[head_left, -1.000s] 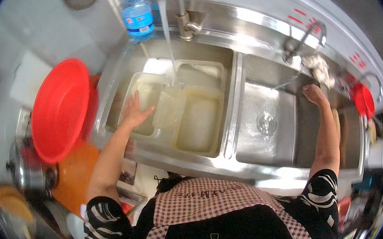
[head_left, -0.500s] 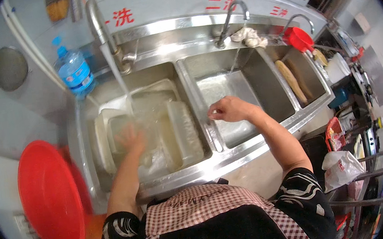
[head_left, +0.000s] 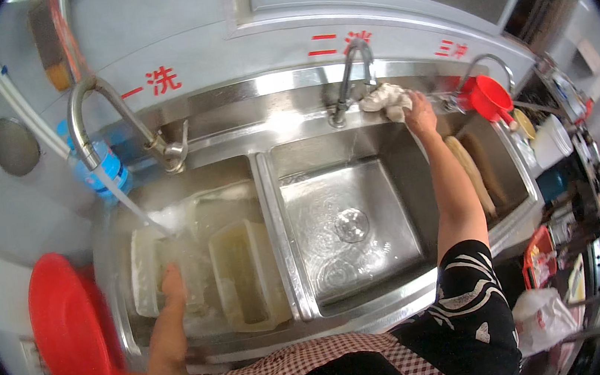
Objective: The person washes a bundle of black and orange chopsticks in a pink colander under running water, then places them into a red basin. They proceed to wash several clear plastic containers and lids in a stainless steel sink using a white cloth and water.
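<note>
My right hand (head_left: 420, 114) reaches over the middle basin to the sink's back ledge, its fingers closed on the right end of a crumpled white cloth (head_left: 384, 98). In the left basin (head_left: 272, 224), my left hand (head_left: 171, 282) is down at a pale rectangular plastic container (head_left: 145, 278), its fingers blurred and hidden by the water. Beside it, a second pale rectangular container (head_left: 226, 286) lies in the cloudy water. A stream from the left faucet (head_left: 117, 105) falls into this basin near my left hand.
The middle faucet (head_left: 347, 84) trickles into the middle basin (head_left: 343, 234), where shallow water surrounds a drain. Long tan objects lie in the right basin (head_left: 512, 176), with a red dipper (head_left: 490, 98) behind. A red tub (head_left: 70, 332) stands left of the sink; a blue-labelled bottle (head_left: 107, 170) is behind it.
My right hand has moved from above the divider to the cloth on the back ledge. My left hand has lowered to the left container. The view has shifted.
</note>
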`<action>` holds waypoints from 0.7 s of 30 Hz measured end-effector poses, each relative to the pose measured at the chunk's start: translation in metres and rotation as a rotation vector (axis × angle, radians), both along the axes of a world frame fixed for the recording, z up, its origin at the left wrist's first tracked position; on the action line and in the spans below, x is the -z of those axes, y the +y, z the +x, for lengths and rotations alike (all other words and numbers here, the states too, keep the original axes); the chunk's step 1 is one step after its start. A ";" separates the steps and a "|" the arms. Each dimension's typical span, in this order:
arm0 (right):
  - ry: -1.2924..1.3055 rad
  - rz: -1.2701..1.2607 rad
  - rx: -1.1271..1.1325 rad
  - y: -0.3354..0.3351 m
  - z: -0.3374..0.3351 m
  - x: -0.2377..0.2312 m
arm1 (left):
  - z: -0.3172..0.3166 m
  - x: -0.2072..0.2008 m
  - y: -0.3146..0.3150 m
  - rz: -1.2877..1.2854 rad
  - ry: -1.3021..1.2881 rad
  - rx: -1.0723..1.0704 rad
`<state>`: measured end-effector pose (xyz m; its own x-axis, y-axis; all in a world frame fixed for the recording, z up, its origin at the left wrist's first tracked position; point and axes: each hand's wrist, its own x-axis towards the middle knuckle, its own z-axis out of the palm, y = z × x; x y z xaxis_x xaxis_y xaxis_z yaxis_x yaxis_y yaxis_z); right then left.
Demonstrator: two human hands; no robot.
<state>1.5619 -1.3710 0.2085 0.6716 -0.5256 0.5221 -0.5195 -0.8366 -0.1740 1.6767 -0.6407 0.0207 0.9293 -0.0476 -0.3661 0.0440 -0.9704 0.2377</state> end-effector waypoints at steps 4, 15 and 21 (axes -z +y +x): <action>0.133 -0.053 -0.088 -0.033 0.045 0.030 | -0.012 0.020 0.031 0.193 -0.014 0.031; -0.199 0.613 -0.356 -0.026 -0.035 -0.021 | 0.018 0.070 0.011 0.086 -0.523 0.136; -0.211 1.267 -0.546 0.245 -0.067 -0.088 | 0.002 0.006 -0.045 0.136 0.023 0.324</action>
